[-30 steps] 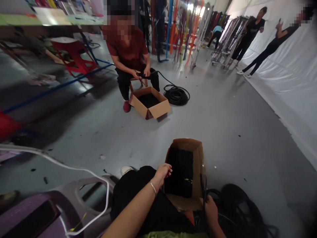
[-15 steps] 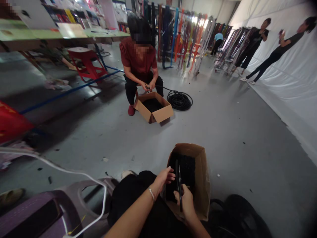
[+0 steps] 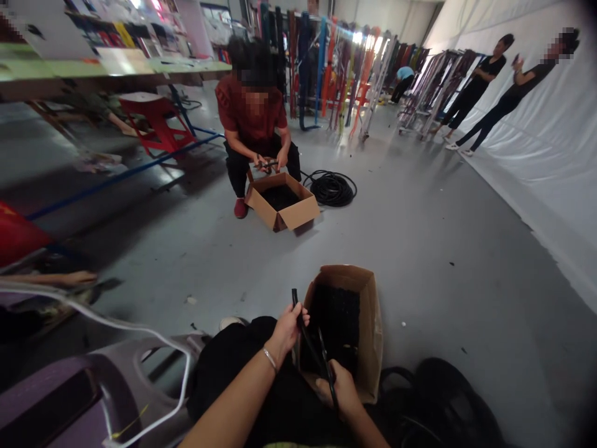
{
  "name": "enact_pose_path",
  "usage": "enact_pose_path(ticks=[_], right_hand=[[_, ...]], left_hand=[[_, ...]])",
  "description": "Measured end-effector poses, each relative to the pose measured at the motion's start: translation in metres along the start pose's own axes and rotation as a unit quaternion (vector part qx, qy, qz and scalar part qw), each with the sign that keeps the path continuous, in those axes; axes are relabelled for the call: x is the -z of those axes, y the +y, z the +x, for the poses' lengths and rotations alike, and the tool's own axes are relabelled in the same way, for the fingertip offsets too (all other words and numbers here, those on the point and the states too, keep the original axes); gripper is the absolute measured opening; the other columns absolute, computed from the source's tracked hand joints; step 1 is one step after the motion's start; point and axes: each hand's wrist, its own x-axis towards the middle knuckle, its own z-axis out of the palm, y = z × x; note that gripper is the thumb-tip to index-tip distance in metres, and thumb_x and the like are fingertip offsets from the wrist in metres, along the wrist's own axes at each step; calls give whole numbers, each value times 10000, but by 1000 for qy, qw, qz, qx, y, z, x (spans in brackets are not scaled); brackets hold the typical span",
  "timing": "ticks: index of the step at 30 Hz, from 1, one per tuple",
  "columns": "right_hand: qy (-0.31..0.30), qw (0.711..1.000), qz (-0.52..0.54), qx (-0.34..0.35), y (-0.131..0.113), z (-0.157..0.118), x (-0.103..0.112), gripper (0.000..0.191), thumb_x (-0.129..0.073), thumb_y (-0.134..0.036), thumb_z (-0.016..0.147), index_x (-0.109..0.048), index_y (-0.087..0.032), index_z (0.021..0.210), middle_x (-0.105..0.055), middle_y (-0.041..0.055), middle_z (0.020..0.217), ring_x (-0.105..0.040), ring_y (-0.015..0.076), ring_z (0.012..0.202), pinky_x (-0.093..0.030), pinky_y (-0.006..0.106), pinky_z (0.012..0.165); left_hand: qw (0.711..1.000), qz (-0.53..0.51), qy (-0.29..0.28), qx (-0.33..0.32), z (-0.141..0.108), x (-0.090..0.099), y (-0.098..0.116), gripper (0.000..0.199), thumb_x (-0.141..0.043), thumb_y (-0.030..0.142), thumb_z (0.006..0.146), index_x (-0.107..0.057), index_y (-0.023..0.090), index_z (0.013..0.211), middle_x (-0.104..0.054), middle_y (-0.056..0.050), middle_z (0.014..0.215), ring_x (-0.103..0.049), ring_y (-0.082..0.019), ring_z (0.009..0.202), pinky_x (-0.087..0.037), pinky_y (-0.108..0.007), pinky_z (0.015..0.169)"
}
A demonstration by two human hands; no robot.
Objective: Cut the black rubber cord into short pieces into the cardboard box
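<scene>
A black tube [image 3: 305, 339] runs from my left hand down to my right hand. My left hand [image 3: 288, 326], with a bracelet at the wrist, is closed round the tube near its upper end. In my right hand [image 3: 342, 389] is a dark tool with a thin blade, perhaps scissors [image 3: 323, 345], beside the lower tube. Both hands are over the left side of an open cardboard box [image 3: 372, 336], which holds many small black pieces [image 3: 342, 311].
Across the floor a seated person [image 3: 252, 118] works over another cardboard box [image 3: 298, 213], with a coil of black tube [image 3: 332, 188] beside it. More black coils [image 3: 452, 398] lie at the lower right. A white cable [image 3: 181, 398] crosses the purple stool [image 3: 60, 398].
My left hand has gone from open to closed round the tube, which now slants between my hands. A person's arm has appeared at the left edge. The view has shifted slightly.
</scene>
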Motion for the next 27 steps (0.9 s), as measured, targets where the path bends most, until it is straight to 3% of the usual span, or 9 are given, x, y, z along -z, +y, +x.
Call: enact_pose_path(ticks=[6,10,13,15,20,23,27], right_hand=[[-82,990,117,-11,32,-30,34,543,-581,-719,719,-527,-185,640,-480,-29,492,-438,107,432,-340,216,448],[-78,990,119,-20,53,-40,45,621,-561,-793,692,-521,-182,596,-476,-17,473,-447,116,422,-360,234,452],[-23,996,77,-23,59,-42,46,587,-679,-751,585,-537,-184,636,-536,-1,559,-519,151,541,-410,251,522],[3,999,38,-13,57,-40,43,521,-732,-665,575,-551,-185,667,-559,-3,607,-536,162,610,-429,256,587],[-41,994,-85,62,37,-34,45,255,-637,-451,762,-584,-205,802,-586,-22,676,-541,151,646,-396,229,615],[-23,966,-238,97,16,-26,62,160,-614,-312,785,-607,-207,905,-628,11,796,-580,167,732,-389,232,660],[14,896,-440,62,-10,-9,92,213,-621,-280,804,-627,-176,990,-661,94,934,-612,216,847,-397,278,766]], left_hand=[[992,49,50,-103,-6,-2,1,303,-757,345,760,-524,167,835,-569,26,639,-585,-92,542,-485,-212,546],[994,67,-7,-82,-19,-13,-4,322,-767,352,732,-542,160,859,-550,32,647,-558,-83,541,-476,-219,560],[991,82,-98,-40,-31,-19,-7,375,-710,459,769,-574,141,914,-481,57,609,-454,-56,476,-403,-204,503],[987,97,-127,-36,-37,-20,-8,459,-623,562,804,-586,133,964,-430,74,579,-384,-49,442,-327,-198,459],[985,155,-68,-28,-34,-20,-10,405,-548,577,830,-503,176,872,-384,94,532,-277,-39,389,-202,-185,415],[975,206,-50,-61,-28,-23,-10,382,-560,560,825,-434,200,795,-450,77,578,-293,-32,387,-204,-180,402],[958,248,-72,-123,-19,-29,-10,339,-568,527,826,-494,197,851,-495,61,622,-375,-46,419,-277,-180,406]])
